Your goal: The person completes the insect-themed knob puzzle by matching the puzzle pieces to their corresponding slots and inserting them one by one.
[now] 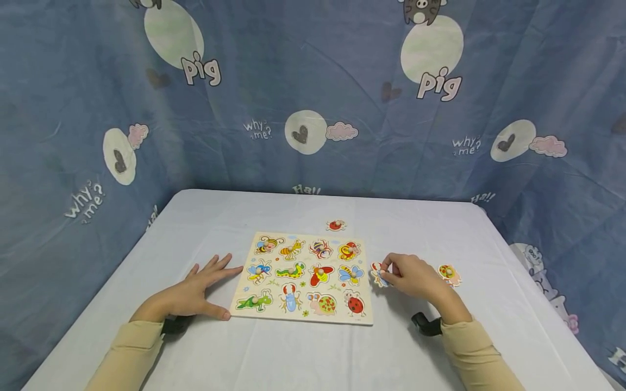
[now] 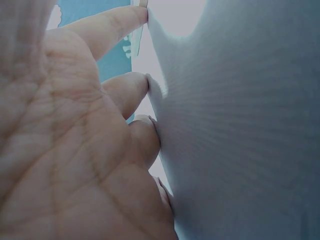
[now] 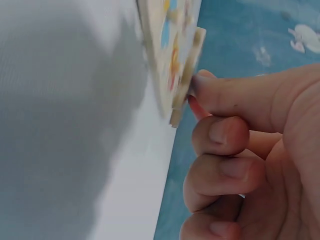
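A wooden insect puzzle board (image 1: 303, 282) lies on the white table. My left hand (image 1: 198, 290) rests spread on the cloth at the board's left side, its thumb and index finger touching the board's edge. In the left wrist view the fingers (image 2: 110, 32) are extended, with the fingertips down on the cloth. Just off the board's right edge, my right hand (image 1: 413, 277) pinches a red and blue beetle puzzle piece (image 1: 377, 275) between thumb and index finger. The right wrist view shows this piece (image 3: 190, 75) edge-on, tilted and raised beside the board; its face is hidden there.
Behind the board lies a ladybug piece (image 1: 336, 225). A snail piece (image 1: 449, 275) lies to the right of my right hand. Several knobbed insect pieces sit in the board's upper rows. A blue patterned curtain (image 1: 313, 81) hangs around the table's back and sides.
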Motion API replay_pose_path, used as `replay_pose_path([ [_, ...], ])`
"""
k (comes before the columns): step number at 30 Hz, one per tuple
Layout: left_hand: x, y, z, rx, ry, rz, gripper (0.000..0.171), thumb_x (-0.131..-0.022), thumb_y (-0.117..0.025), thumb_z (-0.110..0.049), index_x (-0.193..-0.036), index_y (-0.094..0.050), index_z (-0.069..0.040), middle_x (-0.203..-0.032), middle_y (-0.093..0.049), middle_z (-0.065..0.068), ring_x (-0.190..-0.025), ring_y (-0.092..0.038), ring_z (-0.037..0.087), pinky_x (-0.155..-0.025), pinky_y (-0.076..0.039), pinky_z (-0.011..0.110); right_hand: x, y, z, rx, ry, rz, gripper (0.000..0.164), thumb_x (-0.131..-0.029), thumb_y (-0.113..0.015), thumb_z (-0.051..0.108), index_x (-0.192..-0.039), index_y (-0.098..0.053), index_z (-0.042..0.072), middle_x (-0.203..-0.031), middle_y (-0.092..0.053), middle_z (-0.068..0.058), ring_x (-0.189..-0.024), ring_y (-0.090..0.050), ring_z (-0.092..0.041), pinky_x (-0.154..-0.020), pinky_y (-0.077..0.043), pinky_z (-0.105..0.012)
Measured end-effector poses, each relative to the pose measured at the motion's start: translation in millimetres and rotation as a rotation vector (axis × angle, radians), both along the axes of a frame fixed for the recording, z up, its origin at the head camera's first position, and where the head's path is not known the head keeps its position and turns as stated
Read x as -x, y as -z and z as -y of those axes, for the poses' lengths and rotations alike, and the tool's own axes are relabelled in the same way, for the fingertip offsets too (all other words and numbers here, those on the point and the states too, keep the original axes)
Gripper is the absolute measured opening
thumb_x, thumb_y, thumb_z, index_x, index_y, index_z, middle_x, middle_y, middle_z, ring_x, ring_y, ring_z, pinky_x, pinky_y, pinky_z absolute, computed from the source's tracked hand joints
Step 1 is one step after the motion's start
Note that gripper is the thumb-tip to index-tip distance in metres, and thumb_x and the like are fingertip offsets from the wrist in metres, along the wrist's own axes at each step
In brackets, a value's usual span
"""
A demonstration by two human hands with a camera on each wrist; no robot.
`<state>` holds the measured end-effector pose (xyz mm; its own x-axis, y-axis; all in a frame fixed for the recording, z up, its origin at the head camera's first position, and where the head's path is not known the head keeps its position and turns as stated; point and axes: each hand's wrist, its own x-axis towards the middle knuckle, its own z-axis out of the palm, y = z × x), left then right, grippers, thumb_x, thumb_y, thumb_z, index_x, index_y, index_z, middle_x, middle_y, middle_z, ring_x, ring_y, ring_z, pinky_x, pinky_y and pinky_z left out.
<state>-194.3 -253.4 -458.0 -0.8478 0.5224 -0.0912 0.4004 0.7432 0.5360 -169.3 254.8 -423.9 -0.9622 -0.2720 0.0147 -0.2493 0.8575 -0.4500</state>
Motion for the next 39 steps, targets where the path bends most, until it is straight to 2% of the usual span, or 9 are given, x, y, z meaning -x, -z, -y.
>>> replay_pose_path([
  [9,-1.3,-2.2,-0.6,-0.01,0.002,0.009,0.105,-0.065,-0.087,-0.059,-0.154,-0.042,-0.025,-0.169,-0.013,0.018,-0.154,0.002,0.049,-0.113,0.007,0.078,2.3,-7.3,40.7,0.008,-0.102,-0.005,0.008,-0.096,-0.068,0.027,-0.095,-0.065,0.019,-0.06,-0.045,0.009,-0.05,-0.038,-0.005,-0.048,-0.03,-0.02],
  [23,-2.2,-7.8,-3.0,-0.011,-0.005,0.025,0.106,-0.064,-0.087,-0.058,-0.154,-0.042,-0.025,-0.169,-0.012,0.019,-0.154,0.003,0.049,-0.113,0.008,0.078,2.7,-10.2,106.7,-0.071,-0.274,-0.008,0.01,-0.098,-0.066,0.031,-0.096,-0.063,0.022,-0.055,-0.045,0.011,-0.048,-0.039,-0.004,-0.046,-0.031,-0.023],
  [32,-0.8,-5.5,-3.0,-0.005,-0.009,0.034,0.105,-0.064,-0.087,-0.058,-0.154,-0.041,-0.027,-0.169,-0.011,0.017,-0.154,0.004,0.047,-0.113,0.007,0.078,1.3,-8.9,144.8,-0.124,-0.316,0.013,0.01,-0.096,-0.066,0.032,-0.092,-0.063,0.024,-0.056,-0.045,0.012,-0.05,-0.039,-0.003,-0.046,-0.032,-0.022],
  [39,-1.0,-6.9,-3.4,-0.011,-0.017,0.035,0.107,-0.062,-0.088,-0.057,-0.154,-0.042,-0.026,-0.169,-0.01,0.017,-0.154,0.004,0.048,-0.114,0.009,0.076,4.3,-4.0,163.4,-0.157,-0.326,0.026,0.01,-0.096,-0.068,0.035,-0.09,-0.064,0.028,-0.067,-0.056,0.017,-0.055,-0.049,-0.002,-0.05,-0.04,-0.023],
])
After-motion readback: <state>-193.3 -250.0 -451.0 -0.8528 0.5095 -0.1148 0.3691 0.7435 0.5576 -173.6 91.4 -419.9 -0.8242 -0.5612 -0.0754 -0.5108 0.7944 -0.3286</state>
